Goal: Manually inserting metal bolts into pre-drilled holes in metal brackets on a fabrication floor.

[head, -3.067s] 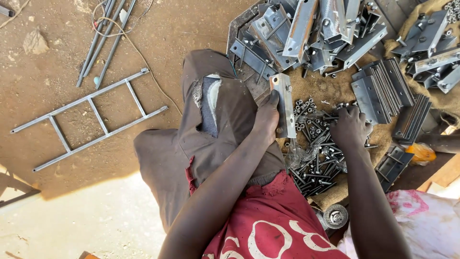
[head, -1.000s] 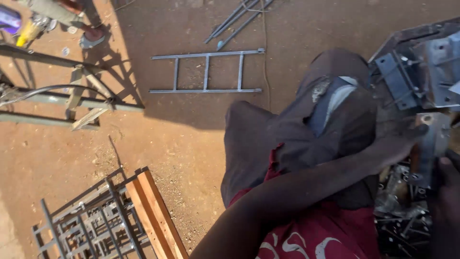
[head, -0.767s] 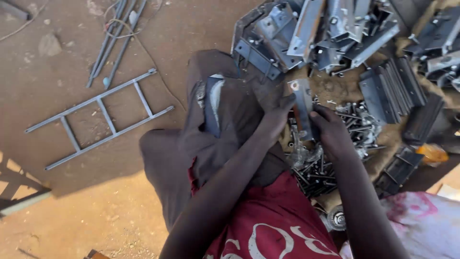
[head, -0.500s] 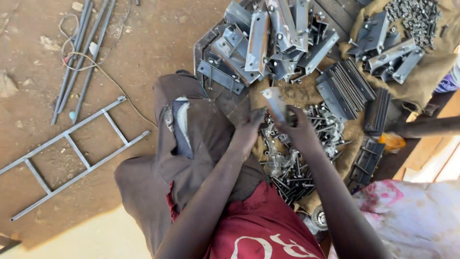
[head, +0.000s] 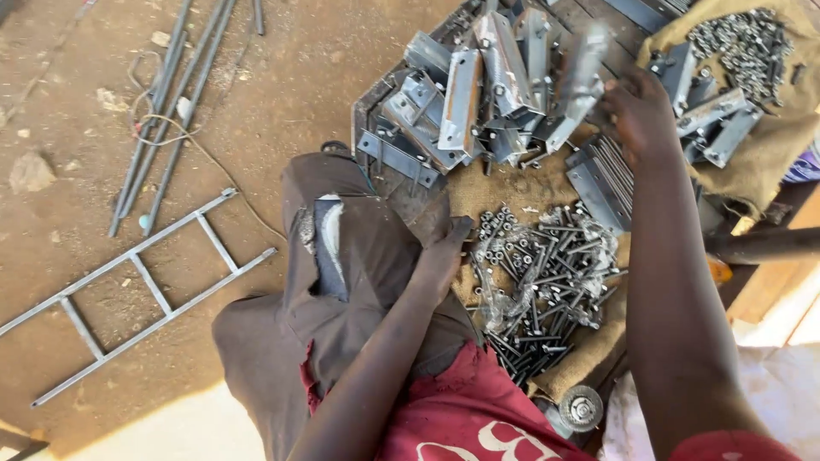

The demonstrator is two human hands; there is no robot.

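While your right hand [head: 642, 111] reaches out over the heap of metal brackets [head: 478, 94], its fingers are closed around one blurred bracket [head: 582, 75] held above that heap. Your left hand [head: 442, 256] rests loose and empty on the sacking [head: 504, 192], just beside the pile of bolts [head: 542, 282].

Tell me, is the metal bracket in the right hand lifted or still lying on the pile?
Lifted: the right hand holds the blurred metal bracket above the bracket pile.
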